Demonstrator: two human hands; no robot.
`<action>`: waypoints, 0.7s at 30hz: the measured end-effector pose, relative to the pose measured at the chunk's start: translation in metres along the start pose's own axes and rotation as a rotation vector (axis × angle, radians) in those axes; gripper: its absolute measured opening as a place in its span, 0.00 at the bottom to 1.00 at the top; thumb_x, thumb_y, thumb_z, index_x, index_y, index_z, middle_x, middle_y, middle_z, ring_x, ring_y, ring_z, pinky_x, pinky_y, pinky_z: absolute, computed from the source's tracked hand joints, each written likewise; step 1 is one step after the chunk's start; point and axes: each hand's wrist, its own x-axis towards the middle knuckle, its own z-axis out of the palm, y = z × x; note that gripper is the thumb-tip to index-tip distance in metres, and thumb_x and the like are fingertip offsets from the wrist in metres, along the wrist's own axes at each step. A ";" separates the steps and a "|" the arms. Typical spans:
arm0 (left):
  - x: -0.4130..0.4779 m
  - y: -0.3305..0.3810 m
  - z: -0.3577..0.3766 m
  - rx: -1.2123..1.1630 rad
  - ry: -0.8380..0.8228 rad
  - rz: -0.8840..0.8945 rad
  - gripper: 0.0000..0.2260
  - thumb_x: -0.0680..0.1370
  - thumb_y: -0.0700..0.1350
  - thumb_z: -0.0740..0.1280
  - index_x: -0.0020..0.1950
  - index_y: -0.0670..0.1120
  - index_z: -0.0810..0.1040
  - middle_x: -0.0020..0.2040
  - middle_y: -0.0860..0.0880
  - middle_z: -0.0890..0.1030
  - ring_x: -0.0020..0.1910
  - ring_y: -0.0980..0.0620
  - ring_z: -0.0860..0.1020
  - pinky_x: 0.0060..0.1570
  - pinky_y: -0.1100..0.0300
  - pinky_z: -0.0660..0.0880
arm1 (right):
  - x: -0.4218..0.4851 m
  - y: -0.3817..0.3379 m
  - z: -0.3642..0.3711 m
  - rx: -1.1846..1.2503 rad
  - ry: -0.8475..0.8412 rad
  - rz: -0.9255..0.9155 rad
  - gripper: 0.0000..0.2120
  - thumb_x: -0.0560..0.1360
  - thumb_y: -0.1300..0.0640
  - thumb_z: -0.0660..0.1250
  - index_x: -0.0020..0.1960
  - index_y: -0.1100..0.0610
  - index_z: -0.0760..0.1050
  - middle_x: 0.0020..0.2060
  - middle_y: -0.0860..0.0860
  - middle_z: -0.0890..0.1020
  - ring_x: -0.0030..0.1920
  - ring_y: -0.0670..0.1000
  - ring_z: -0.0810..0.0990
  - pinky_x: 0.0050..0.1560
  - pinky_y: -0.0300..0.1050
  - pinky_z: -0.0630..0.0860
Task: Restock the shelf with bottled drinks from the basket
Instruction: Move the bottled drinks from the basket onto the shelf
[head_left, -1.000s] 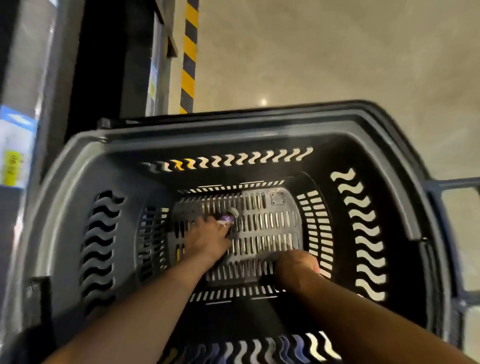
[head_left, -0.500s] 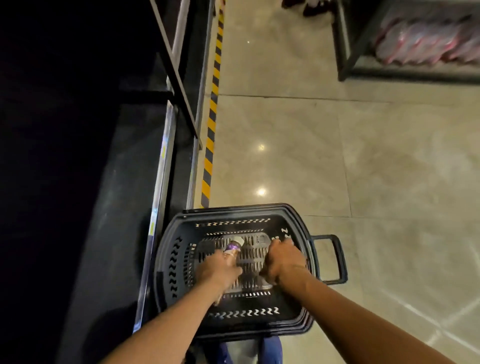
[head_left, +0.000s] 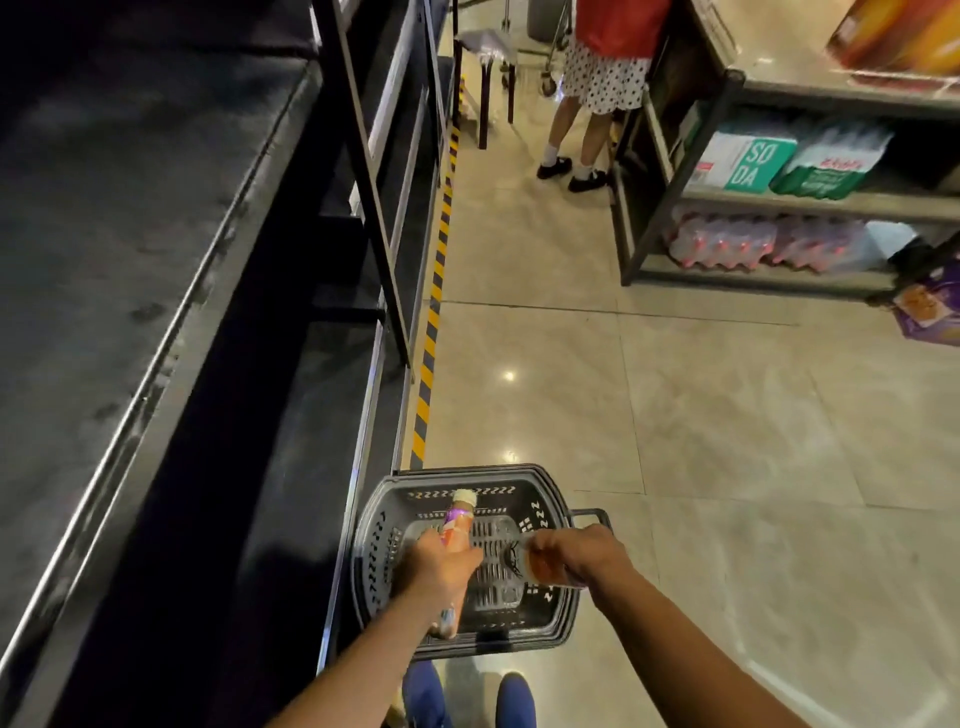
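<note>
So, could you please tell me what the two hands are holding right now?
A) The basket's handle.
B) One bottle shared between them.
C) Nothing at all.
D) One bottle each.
D: the left hand grips a white-capped bottle and the right hand grips a second bottle, both over the basket.

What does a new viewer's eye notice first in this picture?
At the bottom centre, the left hand grips a white-capped bottle and the right hand a second bottle, above the grey basket on the floor. A yellow-black striped line runs beside the dark shelf on the left.
</note>
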 end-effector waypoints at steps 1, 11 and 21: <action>-0.013 0.003 -0.005 -0.046 -0.013 -0.009 0.11 0.71 0.47 0.75 0.42 0.47 0.74 0.37 0.47 0.80 0.34 0.50 0.79 0.34 0.59 0.77 | -0.013 0.000 -0.001 0.049 -0.002 -0.009 0.18 0.67 0.48 0.77 0.45 0.60 0.76 0.39 0.54 0.80 0.38 0.51 0.79 0.45 0.47 0.80; -0.117 0.016 -0.046 -0.345 0.043 0.002 0.15 0.73 0.49 0.73 0.55 0.45 0.75 0.47 0.44 0.81 0.44 0.47 0.80 0.46 0.53 0.78 | -0.122 0.024 -0.011 0.658 -0.508 0.037 0.23 0.70 0.55 0.75 0.60 0.63 0.74 0.51 0.67 0.82 0.46 0.63 0.82 0.52 0.60 0.80; -0.247 -0.022 -0.053 -0.575 0.359 0.022 0.11 0.71 0.51 0.73 0.47 0.47 0.78 0.42 0.47 0.83 0.41 0.49 0.81 0.42 0.55 0.78 | -0.191 0.051 -0.029 0.479 -0.691 -0.360 0.21 0.70 0.56 0.77 0.60 0.61 0.78 0.53 0.66 0.83 0.49 0.64 0.81 0.55 0.65 0.78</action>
